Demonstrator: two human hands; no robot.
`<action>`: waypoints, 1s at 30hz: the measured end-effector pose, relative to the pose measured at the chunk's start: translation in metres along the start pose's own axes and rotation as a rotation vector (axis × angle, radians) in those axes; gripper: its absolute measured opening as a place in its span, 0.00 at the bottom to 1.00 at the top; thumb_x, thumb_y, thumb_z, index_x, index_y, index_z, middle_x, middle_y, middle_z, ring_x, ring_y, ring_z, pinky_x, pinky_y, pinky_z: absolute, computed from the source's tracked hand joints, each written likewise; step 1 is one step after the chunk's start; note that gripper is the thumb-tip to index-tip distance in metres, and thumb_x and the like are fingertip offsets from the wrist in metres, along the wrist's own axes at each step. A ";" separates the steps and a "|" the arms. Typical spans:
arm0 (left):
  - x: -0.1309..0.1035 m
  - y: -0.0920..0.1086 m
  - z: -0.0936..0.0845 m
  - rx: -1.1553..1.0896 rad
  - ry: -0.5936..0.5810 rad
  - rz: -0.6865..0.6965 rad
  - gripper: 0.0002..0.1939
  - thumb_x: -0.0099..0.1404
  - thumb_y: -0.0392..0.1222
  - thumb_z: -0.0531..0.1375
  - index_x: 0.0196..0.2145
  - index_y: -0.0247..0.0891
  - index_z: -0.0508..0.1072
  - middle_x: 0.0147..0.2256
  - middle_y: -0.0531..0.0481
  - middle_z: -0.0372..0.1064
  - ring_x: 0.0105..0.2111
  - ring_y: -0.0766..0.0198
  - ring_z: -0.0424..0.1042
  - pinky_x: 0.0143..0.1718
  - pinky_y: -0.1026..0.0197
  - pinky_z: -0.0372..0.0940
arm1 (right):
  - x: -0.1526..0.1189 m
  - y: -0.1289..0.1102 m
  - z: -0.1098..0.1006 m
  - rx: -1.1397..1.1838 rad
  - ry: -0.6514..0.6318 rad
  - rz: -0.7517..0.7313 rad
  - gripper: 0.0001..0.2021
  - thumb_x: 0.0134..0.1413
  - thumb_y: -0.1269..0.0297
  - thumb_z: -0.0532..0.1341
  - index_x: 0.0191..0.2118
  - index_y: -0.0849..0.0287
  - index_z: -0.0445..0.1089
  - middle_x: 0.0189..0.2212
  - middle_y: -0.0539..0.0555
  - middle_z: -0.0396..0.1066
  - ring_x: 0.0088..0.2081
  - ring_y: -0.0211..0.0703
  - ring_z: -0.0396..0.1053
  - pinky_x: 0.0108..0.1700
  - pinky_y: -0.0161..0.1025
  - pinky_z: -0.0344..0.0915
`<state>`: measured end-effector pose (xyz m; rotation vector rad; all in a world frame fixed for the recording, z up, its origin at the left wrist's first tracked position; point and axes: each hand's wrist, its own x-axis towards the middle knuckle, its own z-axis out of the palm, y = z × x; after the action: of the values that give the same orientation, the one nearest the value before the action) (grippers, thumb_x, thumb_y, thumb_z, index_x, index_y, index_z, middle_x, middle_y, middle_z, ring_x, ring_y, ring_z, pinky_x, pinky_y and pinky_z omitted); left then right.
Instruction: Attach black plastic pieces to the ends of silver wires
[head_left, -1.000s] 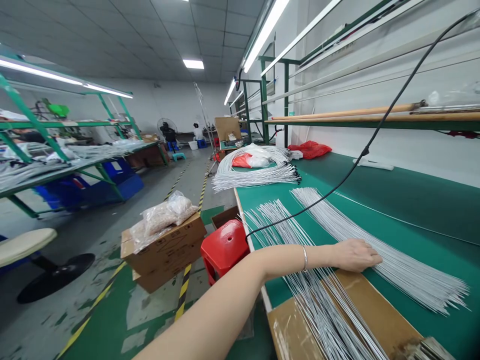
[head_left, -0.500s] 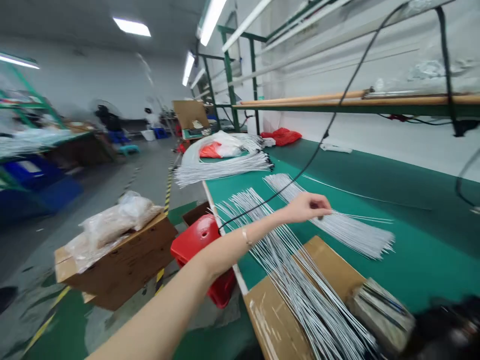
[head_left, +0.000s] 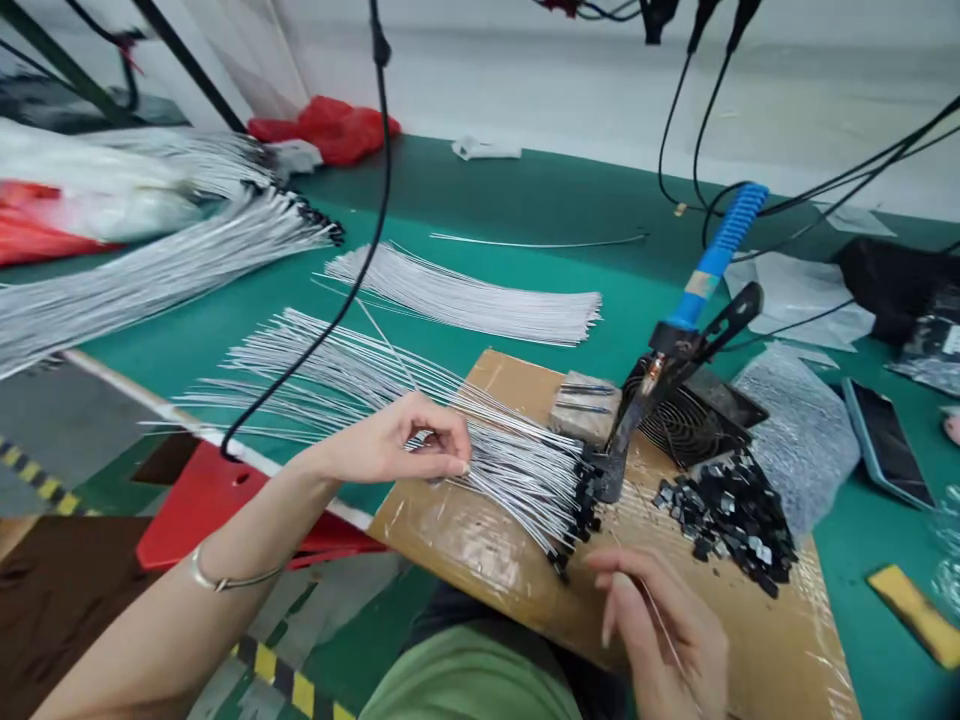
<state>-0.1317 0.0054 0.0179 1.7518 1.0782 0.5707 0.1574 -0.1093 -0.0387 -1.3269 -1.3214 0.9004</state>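
Note:
My left hand (head_left: 409, 440), its fingers pinched together on a thin white wire (head_left: 386, 335), is over a bundle of white wires (head_left: 517, 470) with black ends. These lie across a brown cardboard sheet (head_left: 450, 530). Low on the right, my right hand (head_left: 664, 630) holds a thin pale strand between thumb and fingers. A blue-handled soldering iron (head_left: 720, 260) in a black clamp leans with its tip beside the black wire ends. Right of it lies a pile of small black pieces (head_left: 739, 520). A second white wire bundle (head_left: 472, 295) rests behind the first.
A black cable (head_left: 382, 150) hangs in front of the table. A small block (head_left: 585, 405) sits beside the clamp. To the right are bubble wrap (head_left: 799, 430), a phone (head_left: 889, 440) and a yellow sponge (head_left: 911, 610). A red stool (head_left: 217, 500) stands at the table's left edge.
The view has swung right and down to the cardboard. My left hand has moved from the rear bundle to above the front one. My right hand has come into view.

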 end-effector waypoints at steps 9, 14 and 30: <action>0.009 -0.002 0.006 0.020 -0.163 0.024 0.11 0.67 0.41 0.66 0.28 0.35 0.79 0.21 0.51 0.73 0.21 0.67 0.66 0.24 0.66 0.58 | 0.016 -0.002 0.009 -0.087 -0.173 -0.259 0.09 0.69 0.73 0.58 0.35 0.56 0.70 0.28 0.48 0.68 0.30 0.36 0.67 0.32 0.32 0.63; 0.008 0.008 0.030 0.173 -0.053 -0.018 0.09 0.69 0.45 0.65 0.36 0.36 0.81 0.26 0.50 0.75 0.24 0.65 0.67 0.26 0.65 0.59 | 0.018 0.004 0.006 -0.120 -0.188 -0.233 0.11 0.71 0.74 0.56 0.34 0.55 0.66 0.28 0.46 0.63 0.30 0.34 0.63 0.33 0.30 0.60; 0.029 0.027 0.113 -0.300 -0.004 -0.284 0.11 0.66 0.46 0.62 0.29 0.37 0.70 0.22 0.58 0.60 0.22 0.69 0.53 0.23 0.66 0.48 | 0.015 0.018 0.005 0.071 0.110 0.112 0.17 0.73 0.62 0.60 0.28 0.57 0.69 0.22 0.44 0.62 0.23 0.31 0.60 0.25 0.30 0.56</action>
<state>-0.0199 -0.0279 -0.0079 1.3142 1.1496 0.5201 0.1581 -0.0919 -0.0546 -1.3859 -1.1306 0.9286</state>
